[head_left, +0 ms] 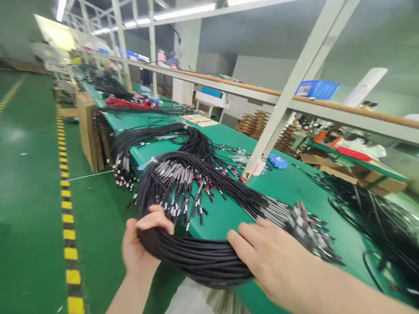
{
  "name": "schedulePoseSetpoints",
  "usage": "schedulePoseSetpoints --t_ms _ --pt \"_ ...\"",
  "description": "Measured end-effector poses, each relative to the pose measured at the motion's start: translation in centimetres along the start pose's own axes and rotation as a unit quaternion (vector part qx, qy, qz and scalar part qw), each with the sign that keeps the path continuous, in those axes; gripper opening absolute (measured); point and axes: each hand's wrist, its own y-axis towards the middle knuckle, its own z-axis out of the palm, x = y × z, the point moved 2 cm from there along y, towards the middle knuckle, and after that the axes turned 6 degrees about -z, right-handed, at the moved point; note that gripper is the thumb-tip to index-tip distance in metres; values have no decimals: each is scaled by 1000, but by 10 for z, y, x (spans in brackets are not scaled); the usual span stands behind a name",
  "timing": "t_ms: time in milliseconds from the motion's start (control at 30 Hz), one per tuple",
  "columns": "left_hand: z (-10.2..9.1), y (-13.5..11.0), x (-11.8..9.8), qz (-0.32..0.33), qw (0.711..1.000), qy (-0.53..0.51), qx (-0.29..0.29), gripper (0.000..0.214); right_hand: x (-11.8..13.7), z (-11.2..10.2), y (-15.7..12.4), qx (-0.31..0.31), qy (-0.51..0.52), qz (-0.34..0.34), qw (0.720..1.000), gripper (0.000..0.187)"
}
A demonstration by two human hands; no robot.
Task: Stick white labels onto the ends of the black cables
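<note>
Green floor [32,218] with a yellow-and-black striped tape line [69,234] borders a long green table [214,224]. At its near edge curves a thick bundle of black cables [196,257]; the left hand [140,250] wraps its grip around the bend, the right hand [266,253] clasps it farther along.

Blue bin [322,89] on shelf [360,120] | striped floor tape [69,234] | brown stacks [260,124], perhaps spools
</note>
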Motion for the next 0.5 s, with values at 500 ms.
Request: schedulePoseSetpoints --t_ms 500 --pt "-58 17 40 -328 868 357 -108 24 -185 141 34 147 65 326 932 37"
